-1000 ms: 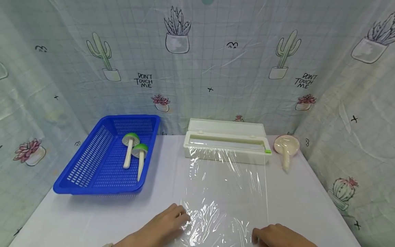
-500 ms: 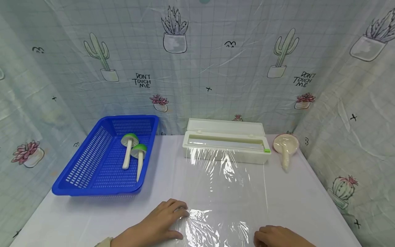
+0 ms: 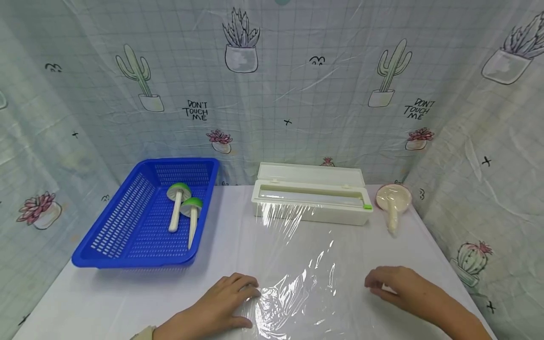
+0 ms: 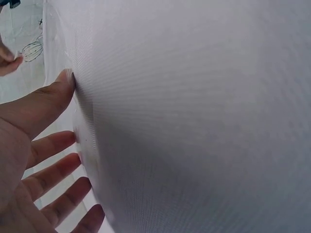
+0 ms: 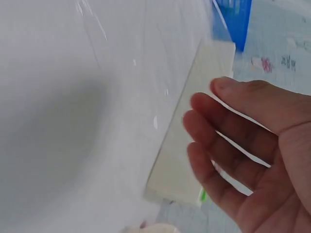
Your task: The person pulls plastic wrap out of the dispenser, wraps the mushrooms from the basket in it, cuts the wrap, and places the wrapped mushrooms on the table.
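A sheet of clear plastic wrap (image 3: 297,269) runs from a white wrap dispenser box (image 3: 312,215) toward the near side of the white table, wrinkled and shiny. My left hand (image 3: 221,302) rests at the sheet's left edge, its fingers spread. In the left wrist view, the thumb and fingertips of my left hand (image 4: 34,160) touch the white surface. Beyond the sheet's right side, my right hand (image 3: 401,288) is raised with fingers loosely bent. The right wrist view has nothing between the fingers of my right hand (image 5: 243,150).
A blue basket (image 3: 144,262) at the left holds two green-capped mushroom-shaped things (image 3: 175,212). Right of the box lies another mushroom-shaped thing (image 3: 393,200) covered in clear wrap. The box's lid (image 3: 310,174) stands raised behind it. A cactus-print curtain (image 3: 272,94) encloses the table.
My right hand has left the near right part of the wrap and moved up and away. The left hand has spread its fingers at the sheet's left edge. The wrap's wrinkles have shifted.
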Demonstrator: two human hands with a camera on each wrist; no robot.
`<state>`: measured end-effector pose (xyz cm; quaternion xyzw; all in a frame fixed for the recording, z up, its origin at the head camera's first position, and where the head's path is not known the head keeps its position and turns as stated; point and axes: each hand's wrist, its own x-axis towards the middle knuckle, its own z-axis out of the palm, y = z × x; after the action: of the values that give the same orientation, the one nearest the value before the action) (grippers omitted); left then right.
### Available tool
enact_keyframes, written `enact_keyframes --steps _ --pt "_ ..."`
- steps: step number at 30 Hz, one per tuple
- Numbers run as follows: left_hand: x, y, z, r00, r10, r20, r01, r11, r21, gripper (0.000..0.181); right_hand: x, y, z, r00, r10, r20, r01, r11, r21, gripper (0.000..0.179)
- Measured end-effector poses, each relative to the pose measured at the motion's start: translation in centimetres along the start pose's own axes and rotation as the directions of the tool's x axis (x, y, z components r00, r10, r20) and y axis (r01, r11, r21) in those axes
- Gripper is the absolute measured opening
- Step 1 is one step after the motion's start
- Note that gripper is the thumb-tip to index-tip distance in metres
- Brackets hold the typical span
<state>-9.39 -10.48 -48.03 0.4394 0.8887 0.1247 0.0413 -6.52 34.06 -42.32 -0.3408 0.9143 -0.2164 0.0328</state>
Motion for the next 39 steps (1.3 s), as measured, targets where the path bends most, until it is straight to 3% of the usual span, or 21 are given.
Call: enact_keyframes --steps 5,9,13,19,24,26,27,29,31,34,36,39 --pt "0.0 0.0 0.1 1.0 -0.016 0.012 0.016 1.0 0.001 0.054 1.6 2.5 -2.3 0.978 -0.006 -0.207 -0.027 0.988 -0.155 0.022" --pt "-0.1 0.0 0.0 1.0 -0.004 0.016 0.004 1.0 0.017 0.055 2.9 4.6 -4.1 0.964 0.066 -0.259 -0.113 0.979 -0.172 0.021" --pt "0.3 -0.1 -0.8 1.0 0.018 0.018 -0.018 1.0 0.005 0.052 4.3 6.7 -5.5 0.954 0.092 -0.286 -0.145 0.975 -0.17 0.019" --pt "1.4 -0.6 -3.5 0.997 0.016 -0.074 -0.026 0.99 -0.135 0.024 6.1 9.2 -7.1 0.952 0.12 -0.28 -0.172 0.97 -0.17 0.014" --pt "2.7 -1.3 -5.8 0.977 -0.053 -0.206 0.009 0.978 -0.21 0.012 6.8 10.4 -8.0 0.954 0.103 -0.282 -0.164 0.966 -0.2 0.013" --pt "3.6 -1.8 -6.5 0.95 -0.124 -0.286 0.052 0.968 -0.247 0.011 7.2 10.5 -8.3 0.956 0.125 -0.264 -0.18 0.964 -0.194 0.012" --pt "4.2 -2.0 -6.7 0.93 -0.168 -0.327 0.075 0.958 -0.277 0.011 7.5 10.6 -8.5 0.958 0.143 -0.249 -0.192 0.964 -0.184 0.012" --pt "5.6 -2.7 -6.8 0.873 -0.261 -0.412 0.117 0.932 -0.342 0.018 7.9 10.6 -8.7 0.96 0.185 -0.213 -0.221 0.961 -0.163 0.014" --pt "7.2 -3.5 -6.6 0.806 -0.345 -0.481 0.144 0.902 -0.407 0.028 8.2 10.6 -9.0 0.96 0.214 -0.179 -0.239 0.961 -0.136 0.016" --pt "9.8 -5.0 -5.8 0.719 -0.441 -0.537 0.149 0.853 -0.5 0.044 8.3 10.8 -9.5 0.961 0.237 -0.139 -0.254 0.959 -0.122 0.017" --pt "11.4 -6.1 -5.2 0.681 -0.498 -0.537 0.148 0.812 -0.565 0.052 8.3 11.0 -9.6 0.962 0.245 -0.118 -0.258 0.959 -0.116 0.017" --pt "13.4 -7.9 -4.5 0.639 -0.557 -0.53 0.131 0.758 -0.639 0.055 8.3 11.3 -9.8 0.964 0.25 -0.093 -0.259 0.96 -0.108 0.016"
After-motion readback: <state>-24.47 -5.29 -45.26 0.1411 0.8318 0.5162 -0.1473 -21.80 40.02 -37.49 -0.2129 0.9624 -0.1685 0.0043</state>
